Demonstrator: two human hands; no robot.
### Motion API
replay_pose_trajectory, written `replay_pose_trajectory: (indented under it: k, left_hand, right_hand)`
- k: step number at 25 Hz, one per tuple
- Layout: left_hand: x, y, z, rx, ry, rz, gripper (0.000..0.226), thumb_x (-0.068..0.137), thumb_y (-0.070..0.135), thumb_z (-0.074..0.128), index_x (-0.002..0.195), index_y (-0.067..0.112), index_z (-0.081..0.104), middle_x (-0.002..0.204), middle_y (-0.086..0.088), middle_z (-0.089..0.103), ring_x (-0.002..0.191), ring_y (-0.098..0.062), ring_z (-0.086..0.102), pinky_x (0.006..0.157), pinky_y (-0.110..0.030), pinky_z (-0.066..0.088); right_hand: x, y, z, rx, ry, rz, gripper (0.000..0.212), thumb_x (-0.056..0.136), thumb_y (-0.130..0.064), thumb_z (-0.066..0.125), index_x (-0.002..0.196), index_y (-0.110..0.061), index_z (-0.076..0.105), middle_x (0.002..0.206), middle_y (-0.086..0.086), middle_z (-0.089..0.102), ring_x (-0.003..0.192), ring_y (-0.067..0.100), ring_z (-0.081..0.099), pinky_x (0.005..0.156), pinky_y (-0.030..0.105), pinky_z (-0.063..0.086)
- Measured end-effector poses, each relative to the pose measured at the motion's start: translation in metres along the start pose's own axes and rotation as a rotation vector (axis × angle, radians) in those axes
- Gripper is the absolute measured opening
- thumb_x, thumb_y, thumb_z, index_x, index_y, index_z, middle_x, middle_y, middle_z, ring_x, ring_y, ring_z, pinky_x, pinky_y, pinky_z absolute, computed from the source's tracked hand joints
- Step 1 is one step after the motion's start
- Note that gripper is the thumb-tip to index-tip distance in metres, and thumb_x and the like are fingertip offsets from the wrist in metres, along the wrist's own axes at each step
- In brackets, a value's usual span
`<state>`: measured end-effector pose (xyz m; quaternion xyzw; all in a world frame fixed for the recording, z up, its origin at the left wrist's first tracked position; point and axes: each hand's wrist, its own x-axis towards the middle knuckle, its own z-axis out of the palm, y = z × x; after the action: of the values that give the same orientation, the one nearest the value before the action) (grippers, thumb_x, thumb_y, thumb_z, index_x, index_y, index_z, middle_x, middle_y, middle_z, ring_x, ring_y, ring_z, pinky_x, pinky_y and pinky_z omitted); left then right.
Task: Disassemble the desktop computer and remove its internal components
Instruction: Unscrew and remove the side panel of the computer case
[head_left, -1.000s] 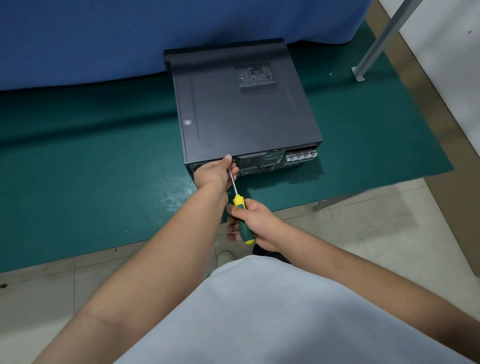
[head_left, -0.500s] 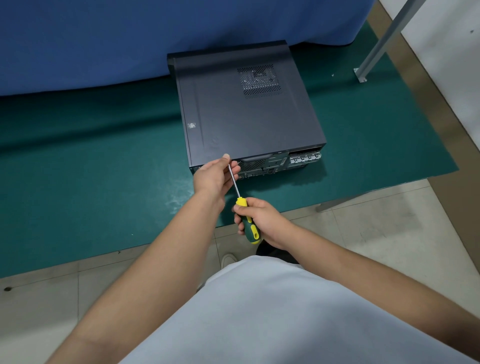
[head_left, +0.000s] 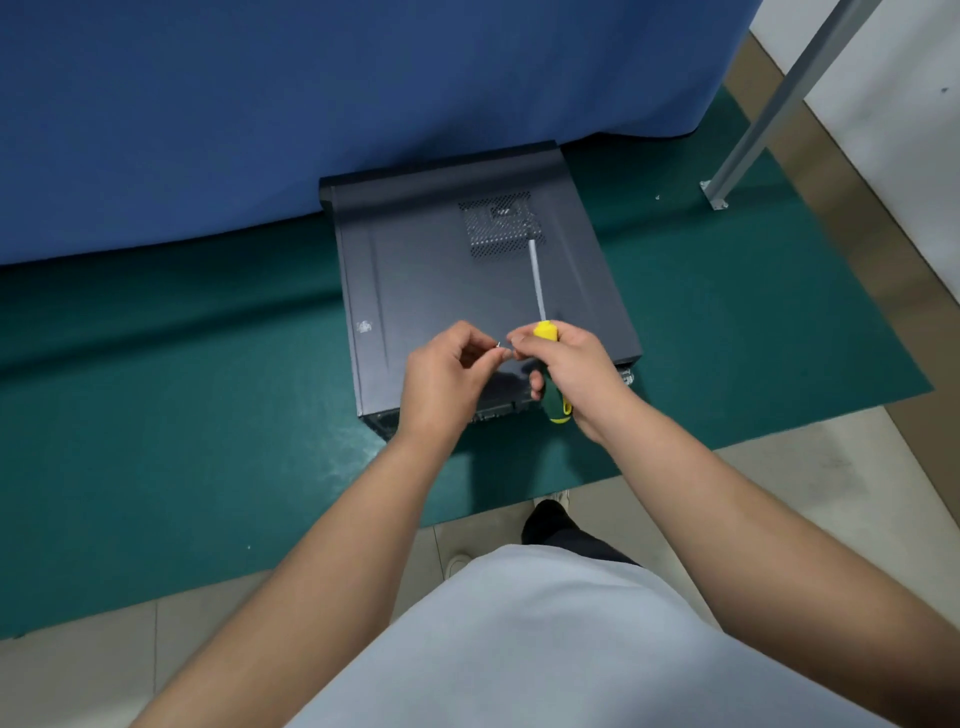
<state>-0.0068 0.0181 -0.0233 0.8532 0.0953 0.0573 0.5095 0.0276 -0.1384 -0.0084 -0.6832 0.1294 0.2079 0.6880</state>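
- Lying flat on the green mat, the desktop computer has its far edge against the blue cloth; bare mat stretches left and right of it.
- My left hand hovers over the case's near edge, thumb and forefinger pinching a small screw.
- My right hand, just beside, grips the screwdriver, shaft pointing away over the vent grille.
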Motion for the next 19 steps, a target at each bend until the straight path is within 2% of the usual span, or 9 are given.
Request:
replay_pose_trajectory:
  k: [5, 9, 12, 14, 16, 19]
  left_hand:
    - [0.048, 0.020, 0.036, 0.177, -0.040, 0.151, 0.014, 0.086, 0.025, 0.081, 0.083, 0.019, 0.069, 0.079, 0.008, 0.070, 0.073, -0.012, 0.064, 0.068, -0.035, 0.053]
    - [0.088, 0.037, 0.067, 0.231, -0.091, 0.147, 0.017, 0.086, 0.031, 0.081, 0.083, 0.021, 0.068, 0.078, 0.008, 0.067, 0.071, -0.012, 0.059, 0.065, -0.038, 0.052]
    - [0.122, 0.053, 0.097, 0.268, -0.163, 0.174, 0.024, 0.084, 0.038, 0.081, 0.089, 0.023, 0.063, 0.084, 0.010, 0.064, 0.077, -0.014, 0.058, 0.067, -0.037, 0.051]
    - [0.151, 0.059, 0.115, 0.357, -0.253, 0.254, 0.028, 0.087, 0.044, 0.078, 0.099, 0.022, 0.064, 0.095, 0.007, 0.065, 0.091, -0.018, 0.059, 0.076, -0.037, 0.050]
    - [0.184, 0.061, 0.130, 0.490, -0.330, 0.348, 0.031, 0.093, 0.045, 0.071, 0.111, 0.020, 0.067, 0.111, 0.003, 0.068, 0.110, -0.022, 0.058, 0.093, -0.039, 0.049]
    - [0.239, 0.058, 0.148, 0.637, -0.335, 0.354, 0.033, 0.098, 0.042, 0.063, 0.124, 0.023, 0.067, 0.139, 0.004, 0.062, 0.138, -0.023, 0.046, 0.110, -0.047, 0.041]
  right_hand:
    - [0.045, -0.032, -0.041, -0.107, -0.080, 0.038, 0.010, 0.090, -0.020, 0.077, 0.093, -0.011, 0.073, 0.077, 0.001, 0.073, 0.048, 0.013, 0.048, 0.045, 0.026, 0.045]
    - [0.082, -0.057, -0.077, -0.089, -0.082, 0.125, 0.009, 0.089, -0.014, 0.078, 0.085, -0.010, 0.071, 0.073, 0.005, 0.068, 0.046, 0.010, 0.048, 0.044, 0.025, 0.045]
    - [0.111, -0.067, -0.106, -0.036, -0.058, 0.165, 0.006, 0.090, -0.009, 0.075, 0.087, -0.006, 0.070, 0.073, 0.010, 0.063, 0.048, 0.011, 0.047, 0.045, 0.025, 0.044]
    - [0.135, -0.071, -0.130, -0.008, -0.039, 0.154, 0.004, 0.091, -0.008, 0.074, 0.088, -0.005, 0.072, 0.075, 0.010, 0.064, 0.049, 0.012, 0.048, 0.046, 0.026, 0.045]
    - [0.162, -0.071, -0.159, 0.004, 0.040, 0.151, 0.003, 0.090, -0.010, 0.075, 0.088, -0.007, 0.074, 0.075, 0.005, 0.068, 0.050, 0.011, 0.050, 0.048, 0.026, 0.048]
    - [0.211, -0.067, -0.207, -0.093, 0.162, 0.190, 0.003, 0.091, -0.012, 0.074, 0.089, -0.009, 0.075, 0.078, 0.004, 0.071, 0.052, 0.011, 0.053, 0.051, 0.026, 0.050]
